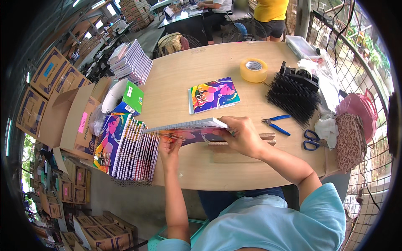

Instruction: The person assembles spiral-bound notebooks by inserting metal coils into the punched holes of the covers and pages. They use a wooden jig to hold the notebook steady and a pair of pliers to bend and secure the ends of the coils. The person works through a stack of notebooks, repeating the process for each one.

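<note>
Notebook pages with a bright purple printed cover (188, 129) sit in both hands at the centre of the frame, held just above the pale wooden worktop (184, 79). The right hand (243, 136) clamps the right end of the stack, fingers curled over its top edge. The left hand (169, 146) pinches the lower left corner from below, fingers narrow around the cover. The stack looks light but floppy: loose sheets would likely slide or fan apart unless gripped firmly at both ends, and the glossy cover seems somewhat slippery. Taking hold along the short edges, as now, appears the safest grip.

Just under the stack lies a flat wooden jig of strips (243, 144). Right of it are blue-handled pliers (276, 124) and blue scissors (310, 140). Above those, in the upper right, rests a bundle of black spiral binding coils (293, 97), with a roll of tan packing tape (253, 70) beside it. A finished colourful notebook (213, 95) lies flat above centre. At the left edge, a fanned row of bound notebooks (136, 152) leans over the worktop's rim, near a green and white box (132, 98) and brown cardboard cartons (77, 121).
</note>
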Action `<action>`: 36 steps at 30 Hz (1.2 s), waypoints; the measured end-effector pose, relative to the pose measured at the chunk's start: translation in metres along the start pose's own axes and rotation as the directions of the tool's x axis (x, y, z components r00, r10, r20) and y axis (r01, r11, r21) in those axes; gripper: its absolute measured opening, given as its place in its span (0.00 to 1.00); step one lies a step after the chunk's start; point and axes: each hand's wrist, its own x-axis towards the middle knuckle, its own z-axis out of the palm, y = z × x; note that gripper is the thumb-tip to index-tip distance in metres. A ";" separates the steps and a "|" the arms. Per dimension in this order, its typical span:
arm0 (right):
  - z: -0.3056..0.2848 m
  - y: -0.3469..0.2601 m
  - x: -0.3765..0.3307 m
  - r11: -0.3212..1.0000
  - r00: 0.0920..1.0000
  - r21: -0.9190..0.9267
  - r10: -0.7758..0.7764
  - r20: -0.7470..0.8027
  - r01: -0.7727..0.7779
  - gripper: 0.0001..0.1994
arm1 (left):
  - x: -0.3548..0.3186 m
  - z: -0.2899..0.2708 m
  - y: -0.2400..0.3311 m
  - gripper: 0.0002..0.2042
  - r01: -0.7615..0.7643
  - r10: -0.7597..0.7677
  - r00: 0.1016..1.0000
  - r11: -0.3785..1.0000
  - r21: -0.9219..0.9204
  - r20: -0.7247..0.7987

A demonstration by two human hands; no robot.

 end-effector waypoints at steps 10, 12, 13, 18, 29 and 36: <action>-0.010 0.001 -0.015 0.996 0.996 -0.040 0.077 -0.047 -0.078 0.06 | -0.011 0.018 -0.009 0.20 0.026 -0.026 1.000 0.999 -0.041 -0.001; -0.012 0.000 -0.016 0.994 0.994 -0.044 0.097 -0.051 -0.099 0.06 | -0.010 0.019 -0.013 0.20 0.009 -0.009 1.000 0.999 -0.037 0.006; -0.012 0.001 -0.016 0.993 0.995 -0.062 0.093 -0.043 -0.096 0.06 | -0.010 0.019 -0.016 0.20 0.000 0.000 1.000 0.999 -0.035 0.009; -0.017 0.007 -0.024 0.973 0.988 -0.175 0.155 0.013 -0.151 0.07 | -0.022 0.015 -0.043 0.23 0.032 -0.027 0.996 0.998 -0.059 0.085; -0.050 0.099 -0.128 0.863 0.953 0.425 0.302 -0.005 -0.272 0.37 | -0.064 0.084 -0.046 0.47 -0.045 0.022 0.959 0.996 0.074 0.282; -0.129 0.156 -0.050 0.698 0.924 -0.643 0.068 -0.377 -0.314 0.09 | -0.071 0.084 -0.013 0.50 -0.215 0.233 0.971 0.944 0.252 -0.045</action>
